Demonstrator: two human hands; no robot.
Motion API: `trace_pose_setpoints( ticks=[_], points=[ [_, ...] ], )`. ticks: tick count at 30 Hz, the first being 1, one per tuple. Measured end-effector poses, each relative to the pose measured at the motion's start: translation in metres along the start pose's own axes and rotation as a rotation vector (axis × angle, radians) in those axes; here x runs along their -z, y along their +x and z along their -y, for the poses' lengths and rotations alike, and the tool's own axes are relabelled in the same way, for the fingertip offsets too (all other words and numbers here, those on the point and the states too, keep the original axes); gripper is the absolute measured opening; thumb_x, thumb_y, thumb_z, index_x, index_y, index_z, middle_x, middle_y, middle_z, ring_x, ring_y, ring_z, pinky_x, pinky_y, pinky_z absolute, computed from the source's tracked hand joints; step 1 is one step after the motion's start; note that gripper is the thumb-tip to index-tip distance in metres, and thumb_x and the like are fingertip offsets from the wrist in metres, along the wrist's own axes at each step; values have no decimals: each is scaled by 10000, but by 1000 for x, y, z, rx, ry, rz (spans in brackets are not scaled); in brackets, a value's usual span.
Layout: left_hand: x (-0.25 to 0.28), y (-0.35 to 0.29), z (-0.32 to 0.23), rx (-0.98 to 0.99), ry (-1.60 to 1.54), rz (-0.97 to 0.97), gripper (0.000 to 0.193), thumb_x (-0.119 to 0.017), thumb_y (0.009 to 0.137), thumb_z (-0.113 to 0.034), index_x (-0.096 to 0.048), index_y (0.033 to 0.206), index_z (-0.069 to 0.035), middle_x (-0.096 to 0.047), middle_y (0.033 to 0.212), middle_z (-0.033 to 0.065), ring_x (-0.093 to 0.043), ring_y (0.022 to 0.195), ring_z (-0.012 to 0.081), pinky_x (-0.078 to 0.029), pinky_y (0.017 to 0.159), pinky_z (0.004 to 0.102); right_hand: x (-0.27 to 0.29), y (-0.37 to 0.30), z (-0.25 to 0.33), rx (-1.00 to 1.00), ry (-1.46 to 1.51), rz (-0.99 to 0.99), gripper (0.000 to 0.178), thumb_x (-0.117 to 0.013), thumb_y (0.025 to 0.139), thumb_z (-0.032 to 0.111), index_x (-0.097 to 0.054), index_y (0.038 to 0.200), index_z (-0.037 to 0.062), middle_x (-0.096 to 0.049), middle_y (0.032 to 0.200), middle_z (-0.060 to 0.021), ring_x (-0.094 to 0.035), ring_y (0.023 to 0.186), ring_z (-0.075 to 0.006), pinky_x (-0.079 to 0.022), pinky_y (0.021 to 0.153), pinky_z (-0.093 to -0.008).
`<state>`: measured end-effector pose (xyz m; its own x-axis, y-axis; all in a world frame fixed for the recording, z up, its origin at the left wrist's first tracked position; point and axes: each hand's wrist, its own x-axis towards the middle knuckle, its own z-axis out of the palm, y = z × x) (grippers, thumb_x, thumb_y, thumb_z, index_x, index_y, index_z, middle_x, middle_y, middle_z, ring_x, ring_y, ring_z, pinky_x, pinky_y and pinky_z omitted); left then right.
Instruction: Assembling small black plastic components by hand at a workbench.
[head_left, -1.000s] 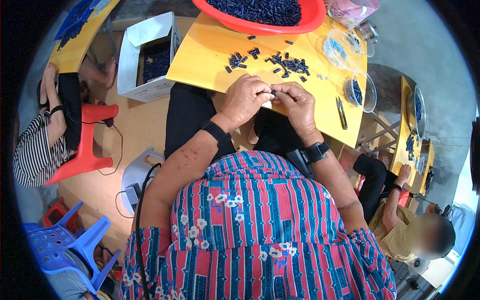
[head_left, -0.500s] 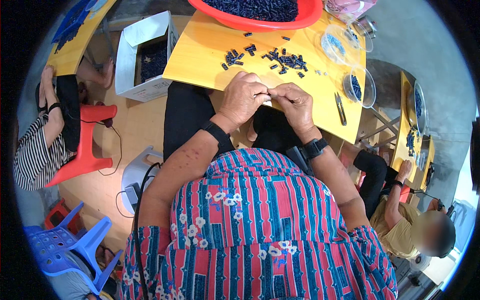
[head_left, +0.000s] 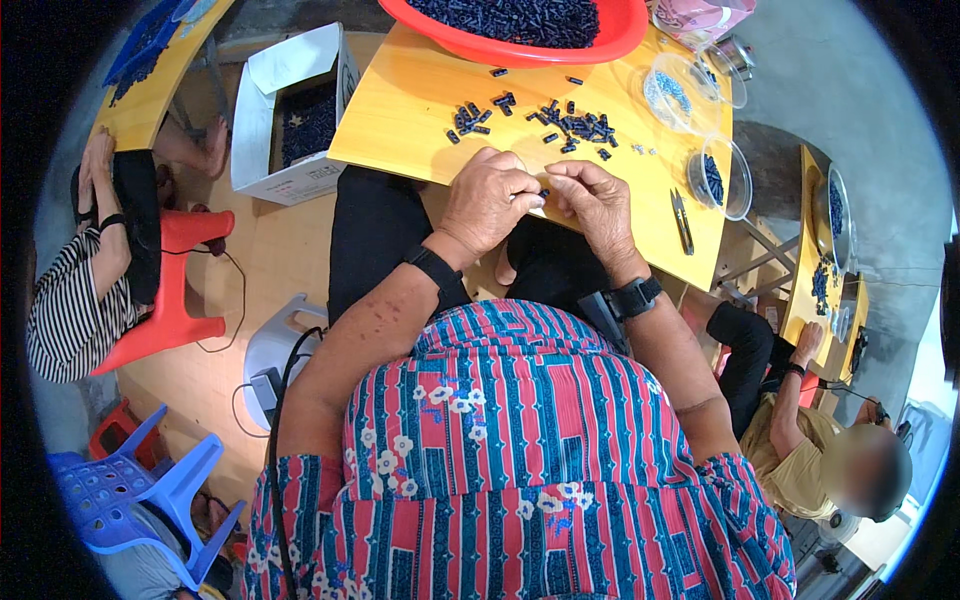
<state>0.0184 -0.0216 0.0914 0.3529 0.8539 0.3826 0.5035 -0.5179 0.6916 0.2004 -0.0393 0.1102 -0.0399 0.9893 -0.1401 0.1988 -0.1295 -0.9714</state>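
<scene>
Presently the left hand (head_left: pixel 486 203) pinches a dark piece (head_left: pixel 543 193) beside the right hand (head_left: pixel 598 205), whose grip is unclear.

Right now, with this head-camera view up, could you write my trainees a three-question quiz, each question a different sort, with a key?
1. True or false: the left hand has a small dark piece at its fingers.
2. Multiple choice: which of these is nearest the slim black tool? (a) white carton (b) right hand (c) blue chair
3. Short answer: what colour is the big basin holding loose dark pieces?

Key: 1. True. 2. b. 3. Red.
</scene>
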Motion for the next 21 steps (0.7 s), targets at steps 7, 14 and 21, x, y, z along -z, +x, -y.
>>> trace_pose_setpoints(
  ticks=[7,14,21],
  points=[
    [-2,7,-2,-27,13,-3,85,-723,710,-172,-728,774,-118,-615,792,33,-569,887,247,-480,779,365,-17,21,38,498,-259,-127,184,-607,876,106,-680,1025,27,-643,941,-139,-619,893,-264,-483,813,-333],
    [-9,18,-12,141,-189,-118,284,-662,805,-143,-611,1069,-52,-621,1029,139,-605,965,338,-496,804,428,-27,53,55,828,-492,153,426,-652,823,365,-625,1145,87,-612,1058,-164,-559,1030,-362,-466,903,-442],
    [-12,44,3,47,-123,-96,328,-653,784,-121,-584,1081,-1,-592,1058,190,-565,1000,365,-468,828,431,-24,84,48,776,-496,238,548,-632,815,475,-605,1163,53,-582,1072,-186,-540,1055,-376,-448,934,-444]
  ],
)
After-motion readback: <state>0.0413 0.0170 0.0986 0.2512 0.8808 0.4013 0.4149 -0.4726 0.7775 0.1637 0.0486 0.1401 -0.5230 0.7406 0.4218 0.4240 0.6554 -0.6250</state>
